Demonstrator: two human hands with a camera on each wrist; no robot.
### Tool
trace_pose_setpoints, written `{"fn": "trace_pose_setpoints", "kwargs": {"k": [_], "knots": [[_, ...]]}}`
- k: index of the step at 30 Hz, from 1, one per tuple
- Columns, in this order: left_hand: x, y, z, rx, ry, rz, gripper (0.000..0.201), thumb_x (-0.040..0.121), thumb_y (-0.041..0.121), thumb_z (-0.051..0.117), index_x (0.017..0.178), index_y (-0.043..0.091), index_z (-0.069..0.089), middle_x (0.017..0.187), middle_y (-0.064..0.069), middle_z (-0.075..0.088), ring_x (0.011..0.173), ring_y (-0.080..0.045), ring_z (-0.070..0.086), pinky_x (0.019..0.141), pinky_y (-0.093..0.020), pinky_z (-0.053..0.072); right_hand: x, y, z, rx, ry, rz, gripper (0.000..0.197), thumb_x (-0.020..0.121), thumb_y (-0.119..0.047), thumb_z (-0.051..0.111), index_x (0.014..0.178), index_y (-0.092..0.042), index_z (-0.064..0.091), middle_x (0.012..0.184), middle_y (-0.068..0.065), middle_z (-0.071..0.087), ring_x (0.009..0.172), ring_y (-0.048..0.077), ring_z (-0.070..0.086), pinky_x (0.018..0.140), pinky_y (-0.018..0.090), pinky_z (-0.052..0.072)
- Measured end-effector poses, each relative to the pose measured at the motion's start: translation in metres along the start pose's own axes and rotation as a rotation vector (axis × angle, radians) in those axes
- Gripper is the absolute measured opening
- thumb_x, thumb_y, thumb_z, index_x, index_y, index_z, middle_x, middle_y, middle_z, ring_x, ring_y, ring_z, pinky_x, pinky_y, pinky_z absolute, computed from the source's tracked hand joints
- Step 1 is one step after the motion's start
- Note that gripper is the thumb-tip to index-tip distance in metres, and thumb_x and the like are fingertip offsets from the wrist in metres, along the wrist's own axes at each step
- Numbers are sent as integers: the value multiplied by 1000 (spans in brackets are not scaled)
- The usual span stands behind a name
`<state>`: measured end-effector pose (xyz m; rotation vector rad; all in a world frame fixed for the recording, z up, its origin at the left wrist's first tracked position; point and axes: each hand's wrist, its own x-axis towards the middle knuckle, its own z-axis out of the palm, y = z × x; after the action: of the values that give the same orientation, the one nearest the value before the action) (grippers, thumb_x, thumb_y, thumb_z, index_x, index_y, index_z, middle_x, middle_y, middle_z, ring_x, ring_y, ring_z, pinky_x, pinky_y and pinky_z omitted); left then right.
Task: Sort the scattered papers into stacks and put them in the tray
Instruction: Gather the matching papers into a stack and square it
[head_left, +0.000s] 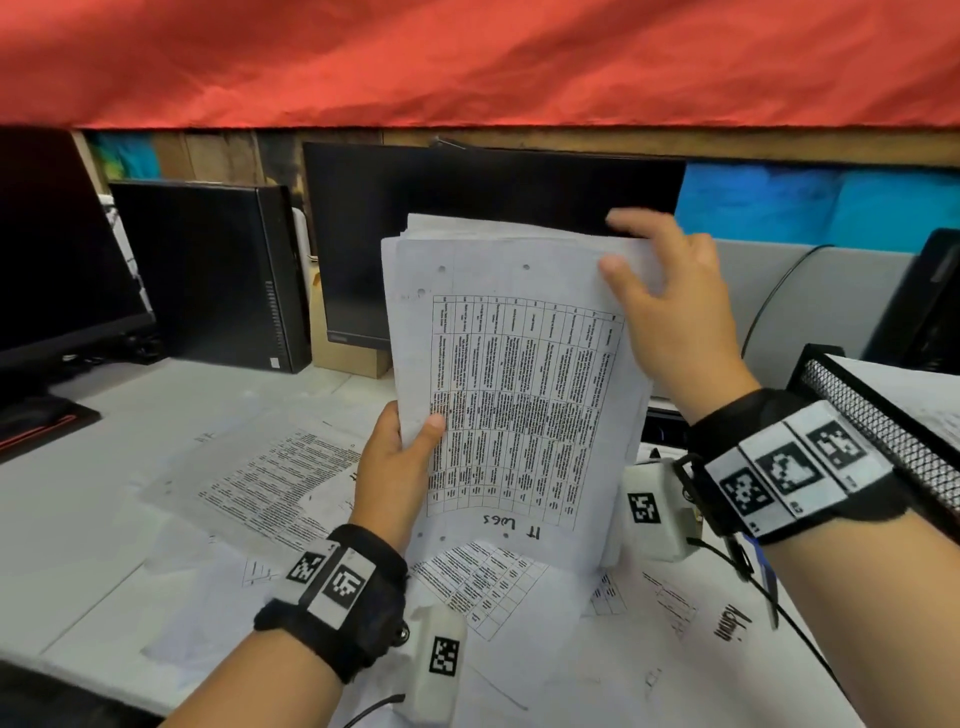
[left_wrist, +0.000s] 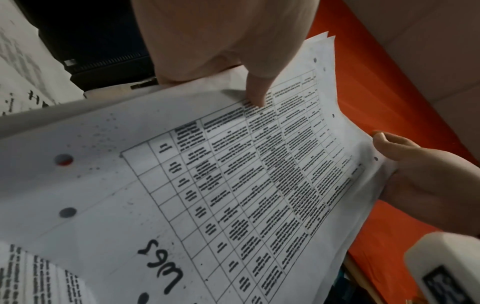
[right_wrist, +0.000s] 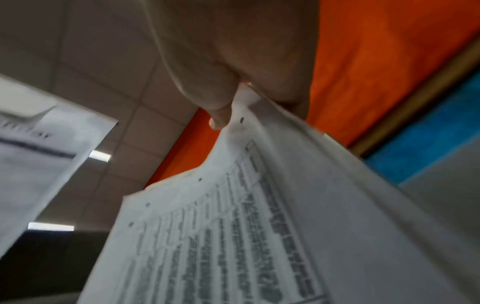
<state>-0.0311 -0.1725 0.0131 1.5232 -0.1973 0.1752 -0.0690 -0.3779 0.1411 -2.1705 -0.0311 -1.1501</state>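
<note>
I hold a stack of printed papers (head_left: 519, 395) upright over the desk; its front sheet carries a table and the handwritten words "IT Logs". My left hand (head_left: 400, 457) grips the stack's left edge, thumb on the front sheet. My right hand (head_left: 665, 306) pinches the top right corner, thumb in front and fingers behind. The left wrist view shows the same stack of papers (left_wrist: 233, 185) with my left thumb (left_wrist: 255, 90) pressed on the table. In the right wrist view my right thumb (right_wrist: 221, 117) pinches the papers (right_wrist: 233, 236) at the corner. A black mesh tray (head_left: 883, 415) stands at the right.
Loose printed sheets (head_left: 270, 478) lie scattered on the grey desk (head_left: 78, 519), some under the held stack (head_left: 483, 582). Two dark monitors (head_left: 467, 208) and a black computer case (head_left: 208, 270) stand at the back. A red cloth (head_left: 467, 57) hangs overhead.
</note>
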Motion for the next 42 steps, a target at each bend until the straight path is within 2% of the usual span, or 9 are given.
{"fn": "trace_pose_setpoints", "kwargs": {"k": [4,7,14,19,22,25,29,37,42], "knots": [[1,0,0,15,-6,-20,11,95,27,55,104,33,57,100,16,66,93,4,60,68,-15,42,-5,6,-2,-90,-4,42,37,92,-32,56,128,-29,50,113,-4,33,98,7,37,84,13,30],[4,-2,0,41,20,-19,7,95,27,54,101,28,57,99,12,65,93,-1,60,68,-18,41,-9,12,-1,-57,-11,9,43,93,-18,54,134,-26,46,120,-5,35,103,3,37,81,-4,27],[7,-7,-3,4,20,-44,14,99,22,47,109,23,57,106,9,69,101,-12,64,88,-35,49,-39,33,1,662,17,337,41,94,-12,55,130,-25,39,102,-7,64,89,-2,66,74,17,53],[0,-1,-3,5,-37,-11,19,99,23,47,108,34,59,105,15,69,97,-1,64,81,-25,48,-88,50,23,441,-131,532,21,97,-25,48,118,-26,50,100,-20,59,94,-1,58,76,19,46],[-3,8,6,46,-31,36,17,100,23,44,108,33,56,100,15,67,91,3,62,71,-18,44,-94,53,31,449,-49,582,31,98,-22,47,129,-21,49,110,-9,60,104,12,56,88,28,43],[-10,23,16,18,11,137,19,101,19,41,108,35,49,95,23,63,85,12,62,64,-6,45,-81,42,26,455,30,540,30,99,-20,46,128,-16,44,113,-5,58,102,13,57,83,20,46],[-25,32,25,6,41,234,24,102,14,39,120,29,35,97,37,46,81,35,46,63,10,34,-75,26,19,530,89,428,34,96,-19,52,124,-21,32,102,-20,51,81,-18,52,61,-7,38],[-40,3,25,70,65,105,14,102,16,39,113,23,37,93,21,52,80,11,55,62,-5,39,-108,49,25,424,10,588,29,97,-5,42,122,-18,48,98,-8,58,90,7,58,64,17,42],[-37,15,30,157,63,175,24,102,18,37,125,21,43,102,10,61,86,1,59,66,-11,45,-101,40,18,378,-8,505,22,95,-7,50,110,-19,60,90,-16,63,74,-8,59,62,8,48]]}}
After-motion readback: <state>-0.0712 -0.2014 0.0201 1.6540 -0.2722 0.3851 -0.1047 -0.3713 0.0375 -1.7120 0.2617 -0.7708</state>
